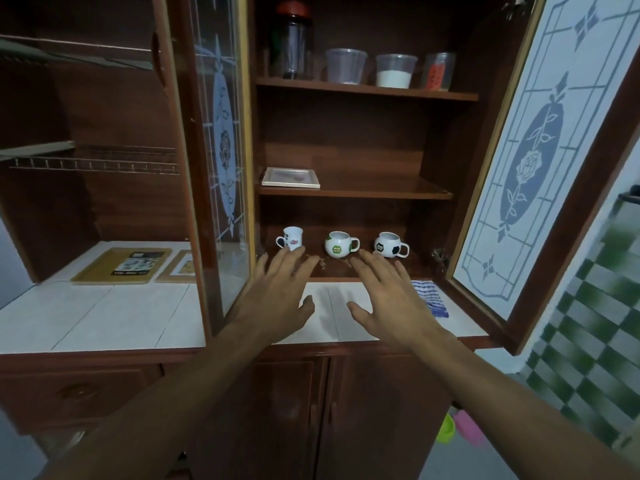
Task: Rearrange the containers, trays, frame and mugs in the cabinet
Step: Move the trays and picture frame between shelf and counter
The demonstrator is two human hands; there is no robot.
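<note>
On the counter [104, 317] at far left there's a flat tray [121, 266], with a wooden frame [180, 266] just beside it, partly behind the glass door [221, 133]. Next over, the left hand [277, 289] and right hand [388, 292] are both spread out, fingers apart, holding nothing. Their tips are just short of 3 mugs [339, 244] lined up on the bottom shelf [415, 268]. A white frame [291, 177] lies flat on the middle shelf [381, 192]. A dark jar [293, 43] and 3 plastic tubs [394, 71] sit on the top shelf [363, 90]. A striped cloth [431, 297] is off right.
</note>
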